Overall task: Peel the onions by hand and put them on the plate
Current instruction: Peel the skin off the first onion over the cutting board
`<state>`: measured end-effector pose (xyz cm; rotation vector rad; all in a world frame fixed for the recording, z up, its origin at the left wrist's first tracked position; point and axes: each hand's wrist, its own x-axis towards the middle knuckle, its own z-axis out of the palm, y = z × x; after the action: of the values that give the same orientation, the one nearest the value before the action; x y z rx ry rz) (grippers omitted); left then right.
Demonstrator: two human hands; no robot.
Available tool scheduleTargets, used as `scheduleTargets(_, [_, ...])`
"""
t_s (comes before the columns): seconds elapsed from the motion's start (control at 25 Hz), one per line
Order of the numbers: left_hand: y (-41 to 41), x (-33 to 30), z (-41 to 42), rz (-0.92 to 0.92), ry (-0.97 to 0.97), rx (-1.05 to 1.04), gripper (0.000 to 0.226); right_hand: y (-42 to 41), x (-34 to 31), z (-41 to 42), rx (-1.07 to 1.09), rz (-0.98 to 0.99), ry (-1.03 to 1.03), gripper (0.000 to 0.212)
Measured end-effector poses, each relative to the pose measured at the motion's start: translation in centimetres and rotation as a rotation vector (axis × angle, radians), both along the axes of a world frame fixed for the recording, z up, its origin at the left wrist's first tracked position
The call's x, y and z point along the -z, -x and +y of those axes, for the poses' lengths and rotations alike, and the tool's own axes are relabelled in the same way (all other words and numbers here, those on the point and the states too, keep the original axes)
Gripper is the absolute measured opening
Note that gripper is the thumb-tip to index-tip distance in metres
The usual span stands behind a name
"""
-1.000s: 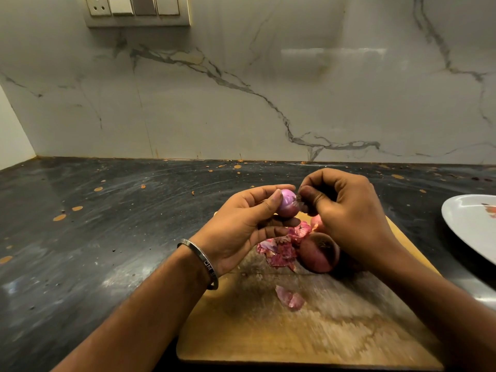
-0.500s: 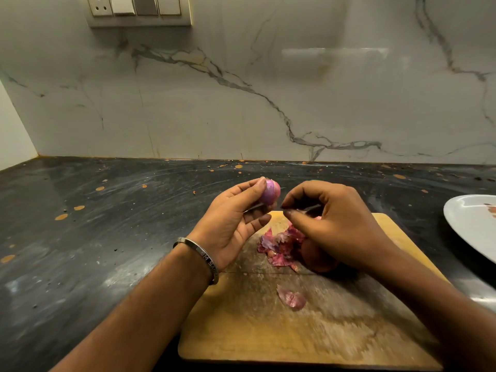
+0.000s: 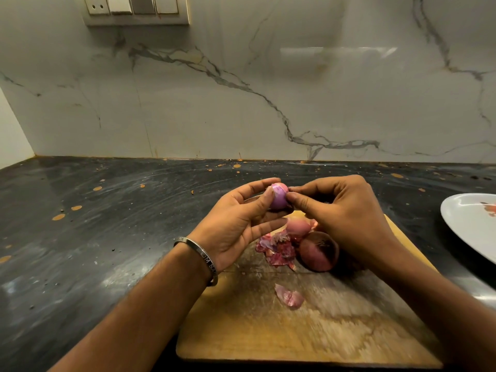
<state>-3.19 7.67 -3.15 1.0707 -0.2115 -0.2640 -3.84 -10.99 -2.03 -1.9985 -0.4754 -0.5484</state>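
My left hand (image 3: 236,224) holds a small, glossy purple onion (image 3: 279,198) between thumb and fingertips, raised above the far end of the wooden cutting board (image 3: 308,331). The thumb and forefinger of my right hand (image 3: 341,210) pinch at the onion's right side. Two unpeeled reddish onions lie on the board under my right hand, a large one (image 3: 318,252) and a smaller one (image 3: 298,228). A white plate (image 3: 472,226) shows at the right edge.
Loose pink onion skins (image 3: 276,249) are piled on the board beside the onions, with one scrap (image 3: 290,296) nearer me. The dark stone counter (image 3: 94,237) stretches left, flecked with crumbs. A marble wall with a switch panel (image 3: 137,9) rises behind.
My right hand drew away from the onion half a second ago and has come back to pinch its right side. My left hand lifted the onion a little higher.
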Motion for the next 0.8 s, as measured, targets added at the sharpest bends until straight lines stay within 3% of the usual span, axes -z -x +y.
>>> scheduleTargets(0.36, [0.08, 0.14, -0.20, -0.014, -0.014, -0.031, 0.044, 0.35, 0.02, 0.07, -0.008, -0.056, 0.021, 0.009])
scheduleTargets(0.64, [0.34, 0.43, -0.59, -0.042, -0.037, -0.045, 0.045, 0.12, 0.25, 0.23, 0.093, -0.170, 0.161, 0.006])
scheduleTargets(0.8, [0.21, 0.38, -0.59, -0.013, -0.017, -0.060, 0.043, -0.05, 0.37, 0.19, 0.068, -0.150, 0.110, 0.007])
